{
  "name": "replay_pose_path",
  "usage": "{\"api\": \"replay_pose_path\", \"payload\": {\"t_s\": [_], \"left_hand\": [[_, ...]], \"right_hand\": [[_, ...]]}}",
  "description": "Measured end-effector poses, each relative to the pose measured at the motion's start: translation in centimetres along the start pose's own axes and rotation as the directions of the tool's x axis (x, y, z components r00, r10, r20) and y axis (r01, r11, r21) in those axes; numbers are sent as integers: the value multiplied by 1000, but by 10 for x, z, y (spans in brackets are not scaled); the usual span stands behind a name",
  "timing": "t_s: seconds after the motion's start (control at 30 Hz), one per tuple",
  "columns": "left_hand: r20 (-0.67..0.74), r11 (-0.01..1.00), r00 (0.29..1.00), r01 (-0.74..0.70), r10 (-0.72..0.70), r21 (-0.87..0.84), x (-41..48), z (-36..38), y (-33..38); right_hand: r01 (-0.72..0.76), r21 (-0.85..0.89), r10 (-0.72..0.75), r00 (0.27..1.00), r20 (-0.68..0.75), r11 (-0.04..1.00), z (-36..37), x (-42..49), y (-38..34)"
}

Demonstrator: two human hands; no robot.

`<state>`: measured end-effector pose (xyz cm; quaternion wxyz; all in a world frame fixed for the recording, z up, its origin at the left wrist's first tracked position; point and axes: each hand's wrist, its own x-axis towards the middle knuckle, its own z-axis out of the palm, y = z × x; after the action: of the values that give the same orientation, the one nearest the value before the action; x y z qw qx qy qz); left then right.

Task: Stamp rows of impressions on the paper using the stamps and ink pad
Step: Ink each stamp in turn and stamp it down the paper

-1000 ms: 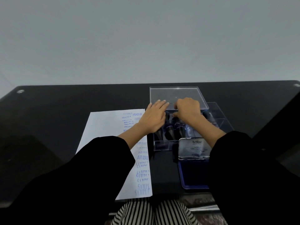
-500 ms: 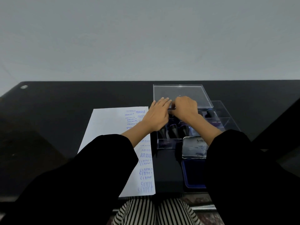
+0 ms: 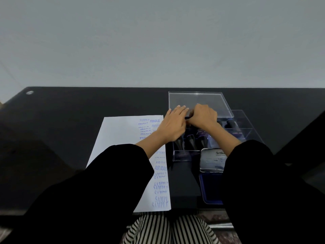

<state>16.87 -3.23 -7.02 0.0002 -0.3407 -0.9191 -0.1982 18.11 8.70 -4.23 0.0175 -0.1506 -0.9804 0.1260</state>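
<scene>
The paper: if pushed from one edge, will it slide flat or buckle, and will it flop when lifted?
The paper is one thin sheet lying flat, so it would probably flop if lifted by a corner. The table looks glossy, so a push would likely slide it easily. The left sleeve lies over it and might pin it.

A big black table (image 3: 88, 120) stands by a plain grey wall (image 3: 158, 41). A small round silver spot (image 3: 29, 92) sits in its far left corner. A clear lid (image 3: 198, 100) lies just behind a clear box (image 3: 246, 124). Striped black-and-white cloth (image 3: 167, 229) shows below the near edge.
</scene>
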Motion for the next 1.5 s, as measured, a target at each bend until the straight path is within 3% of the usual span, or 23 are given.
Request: {"api": "replay_pose_path", "payload": {"t_s": [0.27,0.47,0.67,1.07,1.5], "left_hand": [[-92,998,996,-14,8,-65,-7,-10,3],[-115,999,993,-27,23,-34,-16,-32,13],[-98,999,995,-34,34,1,-36,-55,28],[0,995,996,-94,94,46,-96,-88,86],[78,998,995,-66,66,0,-148,-20,96]], "right_hand": [[-81,329,47,993,110,941,-16,-3,10],[-168,729,148,985,91,663,-32,-13,18],[-125,835,159,986,46,536,-62,-48,26],[14,738,83,992,-96,675,-109,-147,41],[96,604,-18,991,-135,791,-61,-210,54]]}}
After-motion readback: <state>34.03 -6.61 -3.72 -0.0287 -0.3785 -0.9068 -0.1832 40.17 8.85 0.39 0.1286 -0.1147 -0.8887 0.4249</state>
